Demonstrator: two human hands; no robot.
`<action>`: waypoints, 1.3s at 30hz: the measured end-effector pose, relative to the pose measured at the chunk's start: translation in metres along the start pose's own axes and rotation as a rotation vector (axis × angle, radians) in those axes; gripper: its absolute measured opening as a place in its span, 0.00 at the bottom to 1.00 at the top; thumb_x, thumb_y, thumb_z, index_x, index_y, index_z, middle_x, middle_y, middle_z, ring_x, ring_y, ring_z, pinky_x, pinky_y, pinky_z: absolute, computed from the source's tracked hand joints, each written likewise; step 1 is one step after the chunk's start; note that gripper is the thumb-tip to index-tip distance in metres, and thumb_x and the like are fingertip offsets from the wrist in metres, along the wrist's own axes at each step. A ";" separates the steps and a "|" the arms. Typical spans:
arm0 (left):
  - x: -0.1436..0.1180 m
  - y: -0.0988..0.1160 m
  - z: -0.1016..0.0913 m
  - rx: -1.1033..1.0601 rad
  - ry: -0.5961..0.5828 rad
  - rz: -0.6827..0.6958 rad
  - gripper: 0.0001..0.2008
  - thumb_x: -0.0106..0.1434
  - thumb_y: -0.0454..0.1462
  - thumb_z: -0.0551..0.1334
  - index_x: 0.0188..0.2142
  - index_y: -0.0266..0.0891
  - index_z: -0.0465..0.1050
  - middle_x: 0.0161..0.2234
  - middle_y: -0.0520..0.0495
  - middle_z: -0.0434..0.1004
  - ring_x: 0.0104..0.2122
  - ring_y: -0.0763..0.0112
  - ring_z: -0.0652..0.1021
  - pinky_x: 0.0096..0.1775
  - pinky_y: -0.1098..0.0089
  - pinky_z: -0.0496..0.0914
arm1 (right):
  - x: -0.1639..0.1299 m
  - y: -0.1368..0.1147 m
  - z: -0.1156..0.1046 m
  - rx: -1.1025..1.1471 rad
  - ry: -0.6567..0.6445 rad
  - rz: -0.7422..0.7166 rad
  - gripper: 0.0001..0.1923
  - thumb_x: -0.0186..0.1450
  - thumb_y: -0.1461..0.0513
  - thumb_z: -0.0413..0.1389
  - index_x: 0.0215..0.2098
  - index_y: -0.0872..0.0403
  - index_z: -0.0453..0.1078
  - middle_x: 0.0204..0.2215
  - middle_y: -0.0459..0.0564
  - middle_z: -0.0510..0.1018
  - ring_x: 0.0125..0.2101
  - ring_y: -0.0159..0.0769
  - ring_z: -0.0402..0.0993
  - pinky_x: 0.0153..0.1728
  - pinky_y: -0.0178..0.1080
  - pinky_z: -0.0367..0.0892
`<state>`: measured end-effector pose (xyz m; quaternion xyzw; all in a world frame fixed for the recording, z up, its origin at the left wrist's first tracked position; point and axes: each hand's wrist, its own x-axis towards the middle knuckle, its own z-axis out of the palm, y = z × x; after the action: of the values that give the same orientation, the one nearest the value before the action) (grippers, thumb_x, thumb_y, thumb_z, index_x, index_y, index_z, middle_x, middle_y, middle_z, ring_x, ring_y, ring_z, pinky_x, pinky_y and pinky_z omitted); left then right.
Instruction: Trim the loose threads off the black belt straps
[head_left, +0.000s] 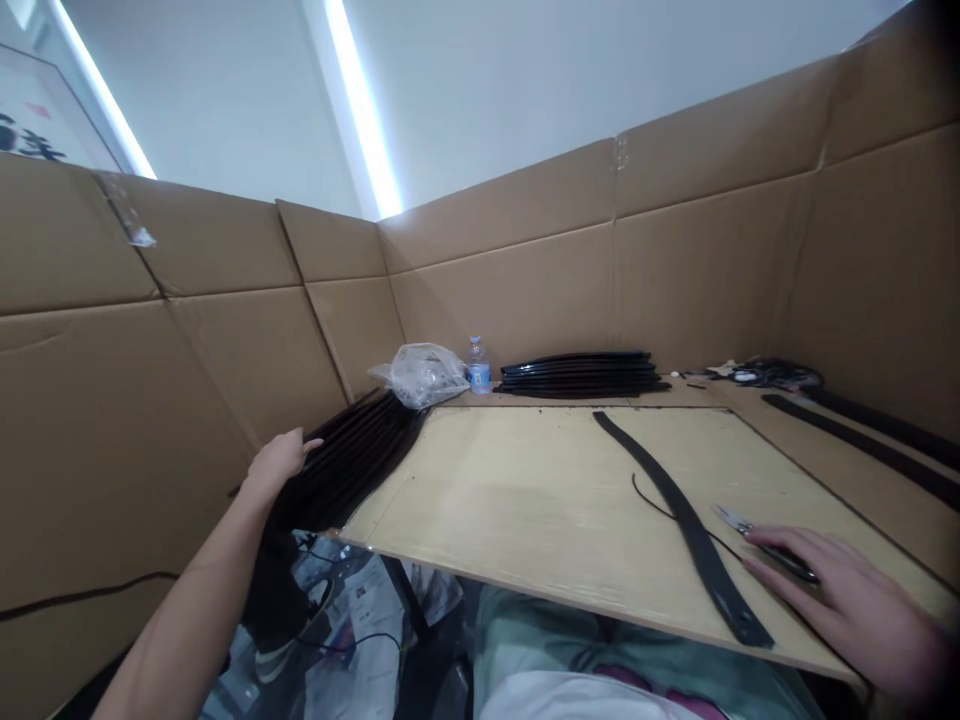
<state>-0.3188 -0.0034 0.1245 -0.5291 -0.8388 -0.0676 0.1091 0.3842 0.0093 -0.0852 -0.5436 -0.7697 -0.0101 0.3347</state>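
Observation:
My left hand (279, 458) reaches to the outer edge of a stack of long black strips (360, 450) at the table's left end. Its fingers are curled at the strips, one pointing outward; their undersides are hidden. My right hand (847, 590) holds thread snips (780, 555) with a dark handle and silver pointed blades, just above the table's right part. Left of the snips, a single flat black strip (686, 520) lies curved across the board, with a hole near its front end. A thin black cord (651, 503) passes by this strip towards my right fingers.
A pale board (510, 490) covers the table. Along the back are a clear plastic bag (426, 375), a water bottle (478, 367) and another bundle of black strips (581, 374). Tangled black cords (784, 373) and two strips (862, 445) lie right. Cardboard walls (510, 270) enclose the table.

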 end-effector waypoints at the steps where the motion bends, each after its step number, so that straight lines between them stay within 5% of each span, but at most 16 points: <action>1: 0.004 0.003 0.000 0.021 0.003 0.001 0.20 0.63 0.49 0.51 0.35 0.33 0.69 0.38 0.30 0.76 0.39 0.52 0.76 0.35 0.64 0.67 | 0.000 -0.001 0.000 0.000 -0.002 0.000 0.16 0.62 0.49 0.51 0.43 0.49 0.69 0.43 0.51 0.76 0.45 0.46 0.71 0.47 0.47 0.66; 5: 0.004 0.021 -0.004 0.098 0.018 -0.002 0.21 0.65 0.49 0.48 0.37 0.34 0.68 0.39 0.30 0.76 0.40 0.52 0.77 0.36 0.64 0.67 | 0.001 -0.003 0.000 0.006 0.019 -0.016 0.15 0.63 0.50 0.51 0.41 0.49 0.69 0.42 0.52 0.76 0.44 0.46 0.72 0.46 0.47 0.67; 10: -0.034 0.052 0.000 0.182 0.098 -0.013 0.26 0.67 0.48 0.41 0.43 0.30 0.65 0.35 0.29 0.76 0.36 0.49 0.78 0.33 0.61 0.67 | 0.001 -0.007 -0.003 -0.006 0.012 -0.022 0.13 0.62 0.50 0.51 0.38 0.48 0.69 0.41 0.51 0.77 0.44 0.46 0.72 0.45 0.47 0.66; 14: -0.066 0.081 0.018 0.224 0.070 0.091 0.24 0.67 0.46 0.42 0.45 0.29 0.64 0.33 0.31 0.77 0.35 0.52 0.78 0.34 0.62 0.67 | 0.001 -0.011 -0.007 -0.006 -0.006 -0.008 0.15 0.63 0.50 0.51 0.39 0.50 0.69 0.41 0.54 0.77 0.44 0.47 0.71 0.46 0.47 0.65; 19: -0.072 0.106 0.048 0.223 0.004 0.126 0.21 0.67 0.45 0.45 0.46 0.30 0.65 0.33 0.33 0.78 0.39 0.52 0.76 0.37 0.63 0.66 | 0.001 -0.015 -0.009 0.002 -0.016 0.022 0.17 0.63 0.50 0.50 0.41 0.52 0.68 0.41 0.54 0.76 0.43 0.45 0.72 0.46 0.46 0.65; 30: -0.066 0.133 0.087 0.238 0.113 0.079 0.21 0.66 0.35 0.42 0.55 0.29 0.60 0.45 0.26 0.68 0.44 0.46 0.70 0.38 0.58 0.65 | 0.002 -0.024 -0.015 -0.036 -0.014 0.002 0.14 0.64 0.52 0.50 0.41 0.52 0.68 0.41 0.53 0.76 0.44 0.46 0.72 0.47 0.45 0.65; 39: -0.063 0.129 0.092 0.207 0.101 0.018 0.20 0.64 0.36 0.47 0.53 0.33 0.62 0.46 0.27 0.67 0.44 0.46 0.69 0.39 0.53 0.65 | 0.003 -0.027 -0.017 -0.042 0.000 -0.012 0.13 0.64 0.52 0.50 0.40 0.51 0.69 0.40 0.52 0.77 0.43 0.44 0.73 0.46 0.44 0.67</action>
<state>-0.1868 0.0184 0.0195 -0.5184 -0.8300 -0.0063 0.2058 0.3692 -0.0055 -0.0613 -0.5459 -0.7726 -0.0282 0.3230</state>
